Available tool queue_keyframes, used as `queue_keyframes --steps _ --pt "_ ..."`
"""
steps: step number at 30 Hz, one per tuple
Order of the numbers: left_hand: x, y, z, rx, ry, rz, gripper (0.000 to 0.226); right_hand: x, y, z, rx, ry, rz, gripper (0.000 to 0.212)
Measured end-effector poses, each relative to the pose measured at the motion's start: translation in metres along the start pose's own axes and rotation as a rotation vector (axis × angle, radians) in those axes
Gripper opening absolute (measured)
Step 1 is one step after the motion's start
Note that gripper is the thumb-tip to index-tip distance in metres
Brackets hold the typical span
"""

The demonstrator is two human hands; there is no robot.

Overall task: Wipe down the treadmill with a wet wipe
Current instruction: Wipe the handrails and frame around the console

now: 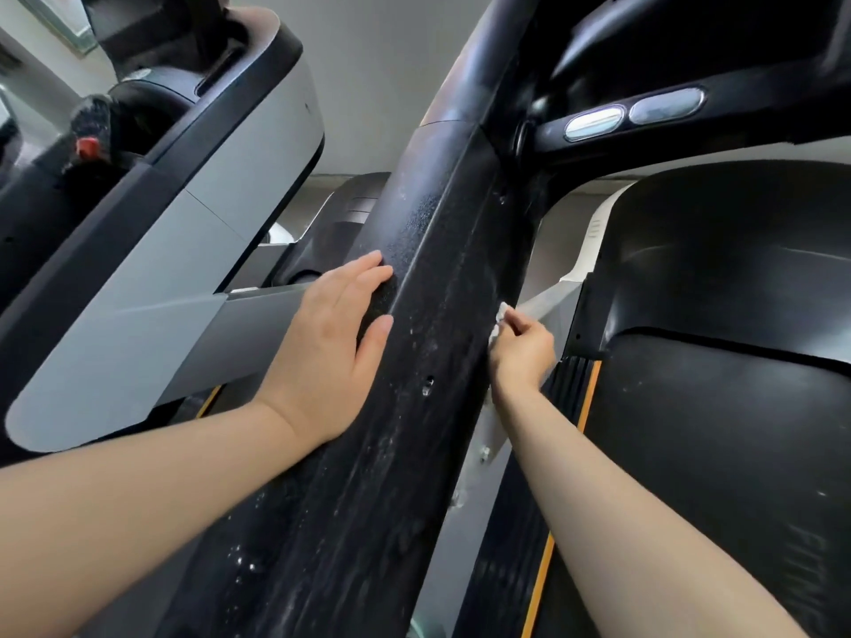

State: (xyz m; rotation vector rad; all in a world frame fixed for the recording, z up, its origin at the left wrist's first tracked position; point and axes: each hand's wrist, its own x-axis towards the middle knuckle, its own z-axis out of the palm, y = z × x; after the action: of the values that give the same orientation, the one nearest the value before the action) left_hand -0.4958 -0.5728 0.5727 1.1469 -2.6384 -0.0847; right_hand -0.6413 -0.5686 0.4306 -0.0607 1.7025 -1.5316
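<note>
right hand [522,349] pinches the wet wipe [498,318] against the right edge of the treadmill upright [442,287]; left hand [331,343] lies flat on its left face, fingers straight. upright looks streaked and speckled, so wiping's partway, lower post probably left.

Even, soft daylight-type lighting, moderately bright, no hard shadows. Glare on the two oval sensor pads [635,113] top right and a sheen along the black upright post [442,315]. Strong wide-angle bending at the edges. Slight motion blur overall; top-left corner is softest.
</note>
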Motion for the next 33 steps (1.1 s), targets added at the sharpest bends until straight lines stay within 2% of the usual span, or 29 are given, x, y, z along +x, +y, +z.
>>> queue_keyframes --steps 1,4,5,6,8,10,11,12,13,16,17,18,19,21,22,23,24,25,28,29,30,31,33 --pt "0.0 0.001 -0.001 -0.003 0.001 0.0 0.051 -0.007 -0.01 0.004 0.0 -0.01 -0.123 0.024" --pt "0.001 0.001 0.001 0.001 0.002 0.011 0.049 -0.039 -0.036 0.015 0.061 -0.077 -0.718 0.026" --pt "0.001 0.001 0.0 0.002 0.002 0.011 0.049 -0.042 -0.04 0.019 0.052 -0.083 -0.851 0.026" --pt "0.001 0.001 0.0 0.004 0.002 0.008 0.049 -0.038 -0.04 0.022 0.043 -0.066 -0.894 0.026" --pt "0.001 0.002 -0.001 0.002 -0.007 -0.002 0.049 -0.014 -0.039 0.022 0.019 0.01 -0.729 0.025" --pt "0.0 0.003 -0.001 -0.007 -0.005 -0.007 0.049 0.012 -0.035 0.014 -0.031 0.026 -0.358 0.023" --pt "-0.001 0.002 0.0 -0.01 -0.006 -0.009 0.049 0.018 -0.031 0.011 -0.064 0.018 -0.245 0.023" --pt "-0.001 0.002 0.0 -0.012 -0.008 -0.011 0.049 0.013 -0.031 0.01 -0.082 0.018 -0.251 0.023" --pt "0.0 0.001 0.0 -0.011 -0.005 -0.011 0.049 -0.001 -0.035 0.01 -0.061 0.014 -0.373 0.023" --pt "0.001 0.001 0.0 0.015 -0.002 0.01 0.048 -0.062 -0.036 0.016 0.037 -0.136 -0.897 0.029" --pt "0.001 0.001 0.0 0.022 -0.002 0.014 0.048 -0.071 -0.032 0.016 0.021 -0.17 -0.952 0.027" --pt "0.001 0.002 -0.001 0.022 -0.005 0.012 0.048 -0.066 -0.027 0.016 0.016 -0.163 -0.922 0.025" --pt "0.001 0.003 -0.001 0.021 -0.009 0.007 0.048 -0.053 -0.024 0.015 0.034 -0.112 -0.79 0.023" --pt "0.0 0.004 -0.002 0.024 -0.008 -0.003 0.048 -0.022 -0.014 0.006 -0.011 -0.003 -0.381 0.022" --pt "0.0 0.004 -0.002 0.027 -0.005 -0.003 0.049 -0.012 -0.006 0.001 -0.05 0.002 -0.235 0.023" --pt "0.0 0.004 -0.001 0.028 -0.007 -0.001 0.048 -0.011 0.001 -0.001 -0.071 -0.007 -0.172 0.023" --pt "0.0 0.004 -0.001 0.03 -0.006 0.0 0.048 -0.021 0.001 -0.002 -0.05 -0.025 -0.19 0.022" --pt "0.0 0.003 -0.001 0.032 -0.002 0.003 0.048 -0.039 -0.004 -0.001 -0.013 -0.043 -0.312 0.02" --pt "0.001 0.002 0.0 0.038 0.006 0.011 0.048 -0.097 -0.004 -0.001 0.031 -0.179 -0.839 0.027" --pt "0.001 0.002 0.0 0.038 0.005 0.011 0.047 -0.102 0.002 -0.002 -0.016 -0.196 -0.933 0.026" --pt "0.0 0.003 0.0 0.037 0.004 0.008 0.048 -0.094 0.007 -0.002 -0.057 -0.181 -0.926 0.024" --pt "0.0 0.003 0.0 0.035 -0.001 0.001 0.048 -0.08 0.014 -0.004 -0.07 -0.134 -0.782 0.022" --pt "0.0 0.004 -0.001 0.03 -0.005 -0.011 0.049 -0.05 0.026 -0.009 -0.059 -0.036 -0.261 0.016"
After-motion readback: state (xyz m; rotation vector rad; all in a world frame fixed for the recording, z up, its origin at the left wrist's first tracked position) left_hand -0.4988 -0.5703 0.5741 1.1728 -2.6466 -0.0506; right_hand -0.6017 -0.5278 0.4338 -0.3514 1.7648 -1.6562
